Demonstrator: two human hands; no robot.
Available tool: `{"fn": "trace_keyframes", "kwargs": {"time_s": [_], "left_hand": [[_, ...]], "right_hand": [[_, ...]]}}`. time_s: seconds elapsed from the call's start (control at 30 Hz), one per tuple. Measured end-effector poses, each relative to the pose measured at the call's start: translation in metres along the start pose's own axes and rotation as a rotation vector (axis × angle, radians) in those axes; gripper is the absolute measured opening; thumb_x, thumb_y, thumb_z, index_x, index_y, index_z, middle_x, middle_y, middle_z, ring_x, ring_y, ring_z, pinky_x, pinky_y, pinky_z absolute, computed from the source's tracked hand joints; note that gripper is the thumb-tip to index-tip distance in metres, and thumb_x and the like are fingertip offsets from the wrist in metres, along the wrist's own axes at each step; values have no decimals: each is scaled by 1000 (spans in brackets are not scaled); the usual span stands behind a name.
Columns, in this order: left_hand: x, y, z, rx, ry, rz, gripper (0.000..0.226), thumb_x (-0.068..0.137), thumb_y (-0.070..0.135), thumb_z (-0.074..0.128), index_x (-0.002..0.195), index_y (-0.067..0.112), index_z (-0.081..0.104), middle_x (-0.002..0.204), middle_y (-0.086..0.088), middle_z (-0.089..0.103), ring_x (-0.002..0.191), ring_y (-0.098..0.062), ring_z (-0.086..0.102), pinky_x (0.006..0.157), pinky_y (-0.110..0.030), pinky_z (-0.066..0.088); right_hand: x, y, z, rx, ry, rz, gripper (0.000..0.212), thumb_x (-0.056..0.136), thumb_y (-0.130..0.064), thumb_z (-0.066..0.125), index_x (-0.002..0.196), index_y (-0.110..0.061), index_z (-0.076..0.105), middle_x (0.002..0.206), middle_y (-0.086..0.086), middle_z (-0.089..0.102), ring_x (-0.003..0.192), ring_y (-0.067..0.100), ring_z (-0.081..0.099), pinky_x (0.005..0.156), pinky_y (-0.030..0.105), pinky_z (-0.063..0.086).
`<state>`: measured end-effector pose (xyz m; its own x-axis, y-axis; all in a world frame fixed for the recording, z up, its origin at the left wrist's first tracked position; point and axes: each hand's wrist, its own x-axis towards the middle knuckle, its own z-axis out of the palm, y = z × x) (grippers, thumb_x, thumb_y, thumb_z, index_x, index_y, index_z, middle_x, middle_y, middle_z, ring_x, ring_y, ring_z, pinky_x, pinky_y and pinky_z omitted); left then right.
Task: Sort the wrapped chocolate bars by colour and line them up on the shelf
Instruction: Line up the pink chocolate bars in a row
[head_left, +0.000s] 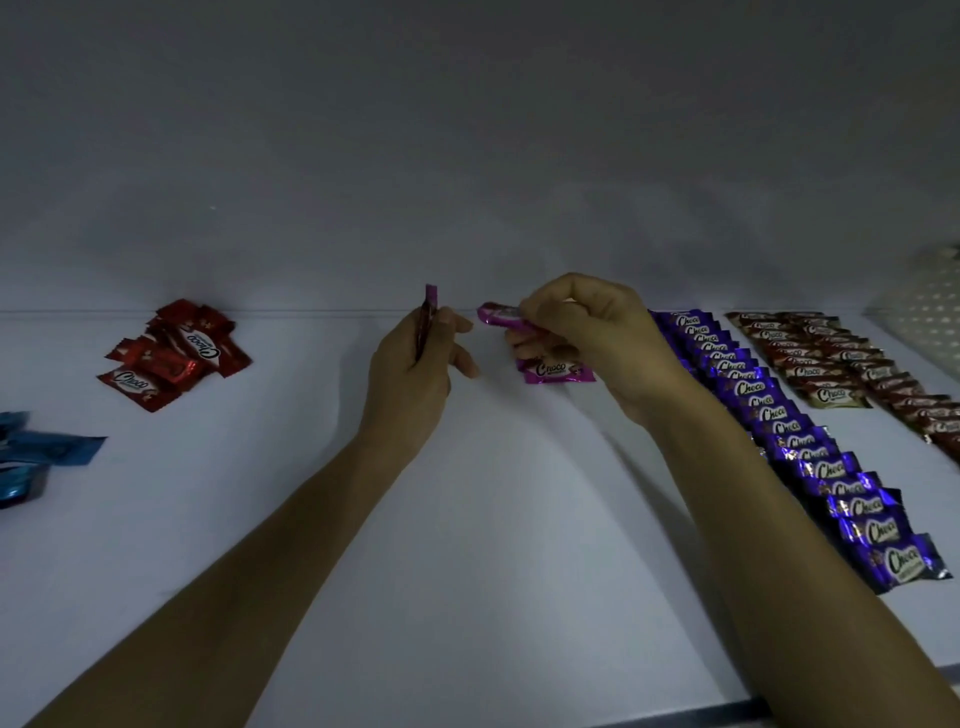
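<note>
left hand (415, 366) grips one magenta bar (430, 304), right hand (589, 338) pinches a second magenta bar (497, 314); perhaps five red bars (174, 353) at nine o'clock.

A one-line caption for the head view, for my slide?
Left hand and right hand each hold a magenta bar, between a red pile and a purple row.

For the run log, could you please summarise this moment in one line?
left hand grips upright magenta bar; right hand pinches second magenta bar; red bars unsorted
</note>
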<state>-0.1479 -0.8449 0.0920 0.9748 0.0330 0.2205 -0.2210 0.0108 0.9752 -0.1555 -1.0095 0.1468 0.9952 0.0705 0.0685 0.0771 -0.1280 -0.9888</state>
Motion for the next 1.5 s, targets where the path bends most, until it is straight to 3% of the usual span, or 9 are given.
{"fn": "trace_keyframes", "kwargs": {"time_s": [0.1,0.2,0.47,0.93,1.07,1.2,1.27,1.37,1.5], "left_hand": [[0,0,0,13,10,-2,27,103,23,39,86,23,61,53,9,63,37,-3,36,38,-14,29],[1,-2,-1,31,15,18,27,103,22,40,86,23,61,54,9,63,39,-3,38,41,-15,31],[1,-5,-1,72,-1,13,26,102,23,41,87,22,62,48,11,51,43,-1,44,45,-12,32],[3,-5,0,83,-61,11,25,101,31,43,88,27,65,46,13,39,41,-2,35,43,-14,30],[-3,-1,0,64,-209,-11,52,92,53,30,84,22,72,47,8,36,41,-4,30,42,-16,25],[-9,3,3,273,-391,-30,48,99,39,39,66,24,71,49,16,58,51,-2,54,55,-17,40],[-9,-1,2,360,-442,6,37,97,30,53,65,25,71,62,9,69,66,-10,65,70,-26,49],[-8,-6,1,357,-397,91,31,90,31,64,65,14,66,58,-6,59,54,-16,54,55,-27,41],[-2,-3,0,227,-291,121,24,92,28,59,69,20,63,51,10,49,47,-4,38,47,-16,30]], "right_hand": [[0,-2,-10,-202,-73,26,13,84,-4,67,95,-11,63,72,2,73,68,15,68,70,29,56],[3,-1,-14,-516,-56,-4,16,80,-8,73,75,-22,66,64,-7,68,58,0,58,60,16,46],[-4,23,-33,-956,78,37,12,80,-20,72,76,-30,70,78,-12,67,81,8,59,87,36,49],[2,39,-25,-1146,210,-92,10,83,-23,69,90,-26,74,94,-2,71,98,22,59,80,30,35],[-3,35,-16,-746,269,-236,5,86,-18,67,86,-19,71,79,2,67,68,10,57,69,29,46],[-18,11,12,-39,-2,-203,21,92,-6,56,110,-11,62,75,2,60,68,2,57,66,19,45],[-20,9,17,2,-113,-201,26,89,2,56,110,-11,62,74,3,61,67,5,58,62,18,46],[-16,14,13,35,-2,-140,19,85,10,58,90,-7,67,68,-4,68,60,6,61,57,18,49],[-12,20,-3,35,120,-81,9,86,3,62,87,-6,66,67,1,70,59,15,62,59,22,52]]}}
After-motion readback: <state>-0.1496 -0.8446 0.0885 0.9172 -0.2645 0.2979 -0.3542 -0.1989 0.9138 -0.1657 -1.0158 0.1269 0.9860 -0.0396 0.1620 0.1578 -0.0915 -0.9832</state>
